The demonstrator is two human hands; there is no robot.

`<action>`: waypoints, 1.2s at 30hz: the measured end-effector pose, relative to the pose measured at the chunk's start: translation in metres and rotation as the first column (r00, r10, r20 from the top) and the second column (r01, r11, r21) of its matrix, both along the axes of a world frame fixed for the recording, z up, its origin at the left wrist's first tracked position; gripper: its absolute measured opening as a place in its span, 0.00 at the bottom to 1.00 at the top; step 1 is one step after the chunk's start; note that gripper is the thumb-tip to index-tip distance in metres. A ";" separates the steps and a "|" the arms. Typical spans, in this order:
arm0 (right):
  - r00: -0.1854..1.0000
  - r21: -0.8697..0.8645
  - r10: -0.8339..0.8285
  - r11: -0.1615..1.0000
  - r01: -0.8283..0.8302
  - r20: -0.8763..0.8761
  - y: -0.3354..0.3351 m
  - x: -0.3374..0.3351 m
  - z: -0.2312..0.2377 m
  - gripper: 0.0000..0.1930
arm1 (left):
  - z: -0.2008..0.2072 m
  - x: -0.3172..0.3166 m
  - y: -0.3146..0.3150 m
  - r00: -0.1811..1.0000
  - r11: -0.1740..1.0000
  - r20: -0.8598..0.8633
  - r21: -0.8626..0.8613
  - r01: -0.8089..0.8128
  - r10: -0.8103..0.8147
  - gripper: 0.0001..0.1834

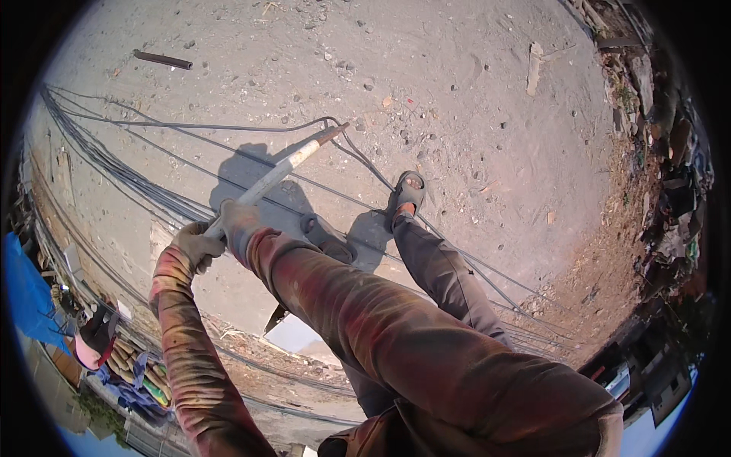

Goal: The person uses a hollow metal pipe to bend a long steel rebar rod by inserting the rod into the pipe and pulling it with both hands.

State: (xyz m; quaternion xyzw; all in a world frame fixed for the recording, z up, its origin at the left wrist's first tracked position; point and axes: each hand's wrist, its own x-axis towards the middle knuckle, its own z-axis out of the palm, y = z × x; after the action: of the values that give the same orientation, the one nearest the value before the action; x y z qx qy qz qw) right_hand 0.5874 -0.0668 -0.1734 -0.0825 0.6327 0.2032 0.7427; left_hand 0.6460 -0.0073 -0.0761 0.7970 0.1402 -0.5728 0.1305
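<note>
Left hand [199, 245] and right hand [240, 221], fingers closed round a long grey-white pipe [285, 167] with a brown tip [333, 133], slanting over sandy ground [464, 91]; thin dark cables [156, 190] cross beneath, passing a grey sandal [413, 196]; a short brown tube [162, 59] lies apart

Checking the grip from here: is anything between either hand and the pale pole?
Nothing visible: the left hand grips the pale pole at its near end, the right hand just ahead. A dark strand passes by its brown tip; contact there is unclear.
</note>
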 end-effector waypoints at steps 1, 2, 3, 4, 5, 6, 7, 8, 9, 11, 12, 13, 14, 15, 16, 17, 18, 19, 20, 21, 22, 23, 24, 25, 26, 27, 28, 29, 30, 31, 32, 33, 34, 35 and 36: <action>0.998 0.036 -0.061 0.998 0.060 0.028 -0.004 -0.002 0.004 0.12 | 0.003 -0.005 -0.001 0.991 0.991 0.061 -0.053 -0.120 0.123 0.20; 0.991 0.073 -0.127 0.990 0.123 0.053 -0.007 -0.003 0.009 0.12 | -0.006 -0.008 0.010 0.932 0.927 0.044 -0.136 -0.350 0.359 0.22; 0.993 0.070 -0.102 0.993 0.097 0.064 -0.012 -0.004 0.014 0.12 | -0.013 -0.010 0.018 0.923 0.917 0.052 -0.143 -0.371 0.382 0.22; 0.992 0.074 -0.084 0.994 0.077 0.095 -0.014 -0.004 0.020 0.12 | -0.014 -0.011 0.026 0.846 0.831 0.065 -0.241 -0.501 0.529 0.20; 0.990 0.076 -0.069 0.995 0.059 0.125 -0.014 -0.002 0.028 0.12 | -0.011 -0.011 0.034 0.750 0.721 0.062 -0.338 -0.605 0.659 0.19; 0.991 0.068 -0.056 0.997 0.048 0.125 -0.014 -0.003 0.023 0.12 | -0.007 -0.012 0.030 0.779 0.743 0.028 -0.323 -0.587 0.627 0.16; 0.979 0.053 -0.124 0.992 0.117 0.160 -0.015 -0.005 0.019 0.11 | -0.006 -0.012 0.028 0.773 0.734 0.021 -0.329 -0.594 0.634 0.16; 0.962 0.041 -0.191 0.982 0.187 0.196 -0.017 -0.005 0.014 0.10 | -0.007 -0.013 0.025 0.766 0.738 0.119 -0.395 -0.547 0.631 0.16; 0.969 0.037 -0.170 0.985 0.166 0.181 -0.019 -0.014 0.009 0.10 | -0.012 -0.021 0.029 0.742 0.739 0.210 -0.441 -0.508 0.636 0.15; 0.911 -0.004 0.108 0.993 -0.116 0.397 -0.024 -0.012 0.020 0.10 | -0.006 -0.021 0.045 0.571 0.500 0.156 -0.696 -0.515 0.806 0.18; 0.906 -0.019 0.141 0.989 -0.146 0.398 -0.028 -0.007 0.010 0.11 | -0.008 -0.027 0.026 0.481 0.349 0.079 -0.791 -0.503 0.873 0.17; 0.903 -0.034 0.161 0.986 -0.161 0.398 -0.031 -0.004 0.008 0.11 | -0.009 -0.033 0.014 0.380 0.190 -0.002 -0.863 -0.468 0.925 0.17; 0.914 0.003 0.116 0.992 -0.127 0.388 -0.032 -0.002 0.007 0.11 | -0.019 -0.034 0.017 0.361 0.167 -0.016 -0.867 -0.470 0.932 0.17; 0.926 0.048 0.073 0.994 -0.098 0.371 -0.029 -0.003 0.006 0.11 | -0.032 -0.039 0.024 0.276 -0.010 -0.133 -0.914 -0.405 0.952 0.16; 0.912 0.007 0.167 0.983 -0.182 0.374 -0.024 -0.005 0.006 0.12 | -0.044 -0.041 0.035 0.198 -0.179 -0.250 -0.931 -0.319 0.948 0.16; 0.907 0.001 0.168 0.983 -0.183 0.386 -0.018 -0.003 0.005 0.13 | -0.054 -0.037 0.050 0.211 -0.264 -0.327 -0.924 -0.278 0.921 0.16; 0.908 0.003 0.173 0.982 -0.188 0.382 -0.015 -0.004 -0.002 0.13 | -0.070 -0.038 0.061 0.217 -0.345 -0.400 -0.905 -0.250 0.891 0.15; 0.827 -0.007 0.241 0.961 -0.276 0.508 -0.022 -0.009 -0.026 0.13 | -0.071 -0.034 0.049 0.201 -0.305 -0.360 -0.917 -0.258 0.911 0.14; 0.754 -0.015 0.340 0.916 -0.401 0.562 -0.023 -0.027 0.008 0.14 | -0.050 -0.036 0.072 0.160 -0.194 -0.239 -0.947 -0.255 0.958 0.13; 0.675 -0.143 0.465 0.868 -0.476 0.573 -0.044 -0.040 0.009 0.15 | -0.038 -0.032 0.063 0.149 -0.124 -0.167 -0.958 -0.258 0.975 0.13; 0.538 -0.365 0.638 0.764 -0.532 0.551 -0.086 -0.054 -0.023 0.15 | -0.052 -0.024 0.027 0.158 -0.130 -0.175 -0.957 -0.260 0.972 0.13; 0.387 -0.565 0.793 0.607 -0.559 0.470 -0.120 -0.064 -0.047 0.15 | -0.057 -0.025 0.007 0.160 -0.158 -0.199 -0.958 -0.237 0.967 0.13; 0.364 -0.569 0.799 0.598 -0.565 0.479 -0.150 -0.082 -0.049 0.15 | -0.057 -0.028 0.001 0.156 -0.171 -0.207 -0.961 -0.217 0.966 0.14; 0.433 -0.538 0.806 0.592 -0.600 0.404 -0.182 -0.106 -0.044 0.13 | -0.056 -0.033 -0.008 0.167 -0.185 -0.218 -0.964 -0.192 0.962 0.14; 0.499 -0.513 0.807 0.588 -0.626 0.316 -0.214 -0.124 -0.040 0.14 | -0.056 -0.039 -0.020 0.181 -0.204 -0.235 -0.964 -0.173 0.955 0.14; 0.494 -0.518 0.836 0.541 -0.663 0.240 -0.242 -0.141 -0.044 0.15 | -0.058 -0.044 -0.036 0.200 -0.221 -0.250 -0.962 -0.159 0.947 0.15; 0.491 -0.509 0.856 0.499 -0.702 0.162 -0.262 -0.158 -0.047 0.16 | -0.061 -0.051 -0.051 0.220 -0.232 -0.262 -0.960 -0.155 0.940 0.15; 0.495 -0.518 0.857 0.490 -0.701 0.140 -0.271 -0.177 -0.039 0.16 | -0.064 -0.060 -0.063 0.241 -0.238 -0.271 -0.958 -0.157 0.932 0.16; 0.504 -0.510 0.850 0.506 -0.696 0.155 -0.283 -0.198 -0.035 0.17 | -0.067 -0.069 -0.077 0.261 -0.243 -0.280 -0.956 -0.165 0.924 0.16; 0.512 -0.517 0.841 0.521 -0.679 0.174 -0.294 -0.208 -0.032 0.18 | -0.069 -0.072 -0.093 0.282 -0.254 -0.291 -0.954 -0.162 0.914 0.16; 0.515 -0.519 0.839 0.523 -0.676 0.175 -0.303 -0.218 -0.029 0.18 | -0.071 -0.079 -0.104 0.300 -0.263 -0.302 -0.951 -0.165 0.905 0.17; 0.506 -0.521 0.845 0.515 -0.681 0.172 -0.308 -0.219 -0.024 0.18 | -0.070 -0.076 -0.112 0.314 -0.263 -0.300 -0.952 -0.155 0.901 0.17; 0.499 -0.522 0.850 0.507 -0.686 0.171 -0.311 -0.220 -0.020 0.19 | -0.070 -0.076 -0.118 0.328 -0.266 -0.301 -0.952 -0.148 0.895 0.18; 0.501 -0.526 0.846 0.515 -0.677 0.184 -0.312 -0.221 -0.017 0.19 | -0.072 -0.081 -0.121 0.333 -0.263 -0.301 -0.952 -0.156 0.893 0.18; 0.480 -0.571 0.856 0.496 -0.654 0.194 -0.314 -0.212 -0.012 0.19 | -0.071 -0.078 -0.126 0.343 -0.275 -0.309 -0.950 -0.147 0.887 0.19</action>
State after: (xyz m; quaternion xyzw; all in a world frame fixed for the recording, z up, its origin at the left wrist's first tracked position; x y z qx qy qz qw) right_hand 0.3753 -0.3813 -0.1857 -0.5631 0.3596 0.3502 0.6565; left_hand 0.5682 -0.1336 -0.1471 0.4363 0.0671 -0.0904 0.8927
